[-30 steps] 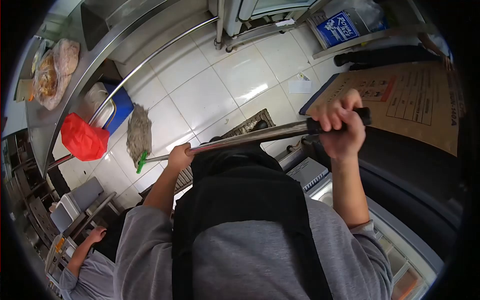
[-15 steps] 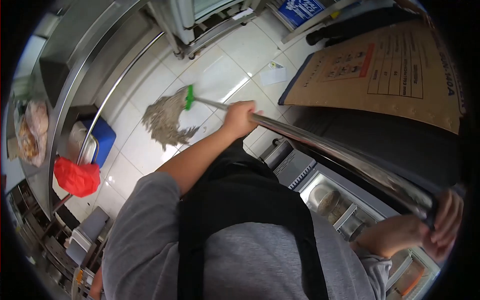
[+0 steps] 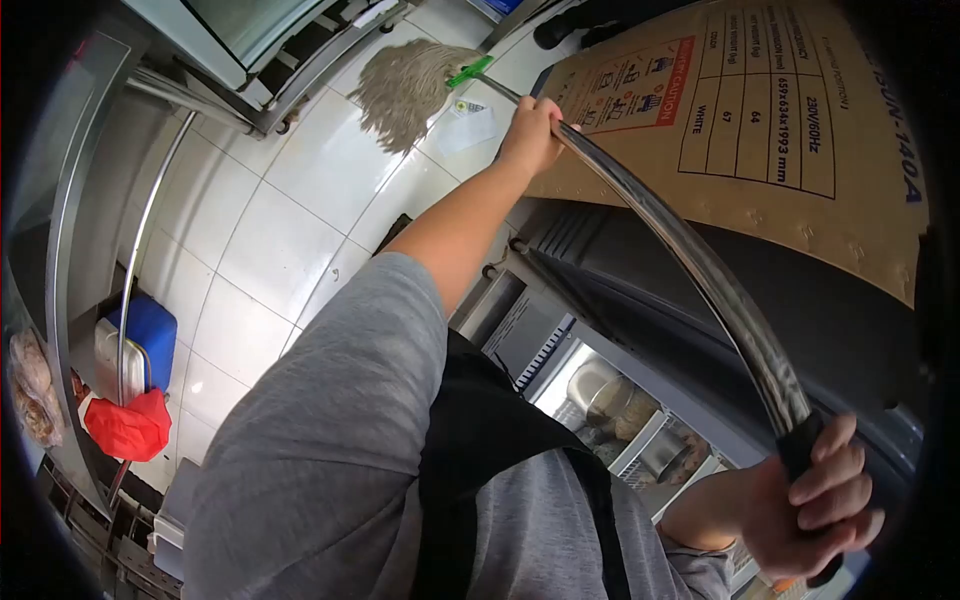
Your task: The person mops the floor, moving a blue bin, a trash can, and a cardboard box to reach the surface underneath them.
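Note:
A string mop (image 3: 410, 90) with a green clamp lies spread on the white tiles at the top centre. Its long metal handle runs down to the lower right, looking curved through the lens. My left hand (image 3: 533, 137) is wrapped round the handle not far above the clamp, arm stretched out. At the lower right, my right hand (image 3: 815, 505) grips the black end of the handle. A white sheet or packet (image 3: 467, 128) lies on the floor just beside the mop strands.
A large cardboard box (image 3: 750, 140) on a dark appliance stands to the right. Below it is an appliance with food containers (image 3: 630, 425) inside. Along the left are a steel table, a blue box (image 3: 152, 340) and a red bag (image 3: 128, 427). Someone's dark shoe (image 3: 550, 35) shows at the top.
The mop head has moved forward and to the right across the floor, reaching the white sheet. My left arm has stretched further out, and the view has shifted forward.

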The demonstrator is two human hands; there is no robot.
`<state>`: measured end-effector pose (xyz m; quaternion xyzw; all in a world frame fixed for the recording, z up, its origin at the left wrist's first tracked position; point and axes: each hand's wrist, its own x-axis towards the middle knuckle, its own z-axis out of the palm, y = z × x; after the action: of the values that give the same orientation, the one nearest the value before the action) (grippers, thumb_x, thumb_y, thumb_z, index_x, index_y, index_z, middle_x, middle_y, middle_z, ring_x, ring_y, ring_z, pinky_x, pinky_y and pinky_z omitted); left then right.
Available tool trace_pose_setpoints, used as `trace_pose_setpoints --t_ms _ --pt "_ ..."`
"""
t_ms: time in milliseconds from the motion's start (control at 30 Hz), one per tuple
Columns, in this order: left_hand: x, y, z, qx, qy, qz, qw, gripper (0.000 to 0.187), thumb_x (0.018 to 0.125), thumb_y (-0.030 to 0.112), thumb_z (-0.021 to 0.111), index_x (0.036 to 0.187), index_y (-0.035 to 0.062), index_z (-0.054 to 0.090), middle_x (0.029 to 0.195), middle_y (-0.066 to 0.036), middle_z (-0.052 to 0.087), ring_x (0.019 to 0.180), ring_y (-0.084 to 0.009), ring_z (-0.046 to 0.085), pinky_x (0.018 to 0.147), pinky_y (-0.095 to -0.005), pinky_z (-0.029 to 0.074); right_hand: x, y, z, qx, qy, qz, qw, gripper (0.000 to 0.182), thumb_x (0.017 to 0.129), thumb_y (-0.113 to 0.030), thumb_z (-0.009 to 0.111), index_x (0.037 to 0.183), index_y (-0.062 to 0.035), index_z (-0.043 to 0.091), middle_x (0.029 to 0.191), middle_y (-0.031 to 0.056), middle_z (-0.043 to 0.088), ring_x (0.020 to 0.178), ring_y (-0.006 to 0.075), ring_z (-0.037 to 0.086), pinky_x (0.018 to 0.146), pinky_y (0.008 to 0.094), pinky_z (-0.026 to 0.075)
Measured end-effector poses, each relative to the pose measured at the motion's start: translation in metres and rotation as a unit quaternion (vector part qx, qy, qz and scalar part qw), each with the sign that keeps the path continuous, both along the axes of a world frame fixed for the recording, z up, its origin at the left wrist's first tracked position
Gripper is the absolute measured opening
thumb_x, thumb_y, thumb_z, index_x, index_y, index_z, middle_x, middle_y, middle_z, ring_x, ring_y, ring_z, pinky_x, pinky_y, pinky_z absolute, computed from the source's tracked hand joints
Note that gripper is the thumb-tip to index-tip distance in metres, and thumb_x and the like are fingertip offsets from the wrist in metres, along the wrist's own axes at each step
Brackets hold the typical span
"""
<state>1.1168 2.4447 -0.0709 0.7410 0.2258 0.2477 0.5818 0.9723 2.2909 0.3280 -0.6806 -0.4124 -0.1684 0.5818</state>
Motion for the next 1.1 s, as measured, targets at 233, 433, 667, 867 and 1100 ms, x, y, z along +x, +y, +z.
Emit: trace_pose_setpoints --t_ms 233,433,667,867,1100 --pt "-0.093 -0.060 0.033 -0.035 -0.026 -0.078 0.996 0.034 0.081 0.032 0.073 0.086 0.0056 0.052 0.091 -0.013 0.052 0.084 -0.0318 0.055 0.073 -0.0389 0.045 -0.018 0.018 0.047 -0.008 -0.160 0.181 0.970 0.025 0.100 -0.037 0.040 0.095 -0.0124 0.040 0.072 -0.0043 0.045 0.054 0.0088 0.046 0.050 0.0265 0.040" --pt "-0.191 -0.049 0.013 -0.012 -0.068 -0.123 0.990 0.035 0.079 0.028 0.075 0.081 0.0055 0.048 0.079 -0.011 0.054 0.079 -0.0321 0.055 0.069 -0.0385 0.044 -0.094 0.033 0.077 -0.078 -0.078 0.287 0.952 0.020 0.097 -0.030 0.048 0.087 -0.0136 0.045 0.076 -0.0083 0.045 0.058 0.0047 0.046 0.055 0.0265 0.048" --pt "-0.345 -0.003 0.046 0.040 0.004 -0.192 0.981 0.028 0.068 0.029 0.071 0.064 0.0083 0.054 0.067 -0.012 0.061 0.070 -0.0353 0.061 0.060 -0.0457 0.045 -0.194 0.035 0.095 0.093 -0.105 0.319 0.937 0.019 0.095 -0.026 0.055 0.083 -0.0122 0.050 0.066 -0.0084 0.048 0.051 0.0027 0.046 0.044 0.0178 0.041" --pt "-0.490 0.004 0.073 0.049 0.054 -0.226 0.971 0.030 0.065 0.025 0.073 0.063 0.0091 0.048 0.060 -0.012 0.054 0.064 -0.0361 0.057 0.055 -0.0452 0.042 -0.236 0.026 0.111 0.201 -0.101 0.190 0.956 0.021 0.097 -0.036 0.053 0.087 -0.0173 0.054 0.067 -0.0100 0.051 0.052 0.0014 0.048 0.038 0.0153 0.041" --pt "-0.645 0.013 0.052 0.037 0.222 -0.200 0.954 0.026 0.069 0.029 0.072 0.067 0.0083 0.056 0.068 -0.015 0.060 0.073 -0.0383 0.061 0.062 -0.0465 0.047 -0.230 0.001 0.050 0.177 0.251 0.324 0.895 0.016 0.082 -0.020 0.054 0.076 -0.0128 0.041 0.068 -0.0004 0.037 0.058 0.0102 0.038 0.053 0.0255 0.029"
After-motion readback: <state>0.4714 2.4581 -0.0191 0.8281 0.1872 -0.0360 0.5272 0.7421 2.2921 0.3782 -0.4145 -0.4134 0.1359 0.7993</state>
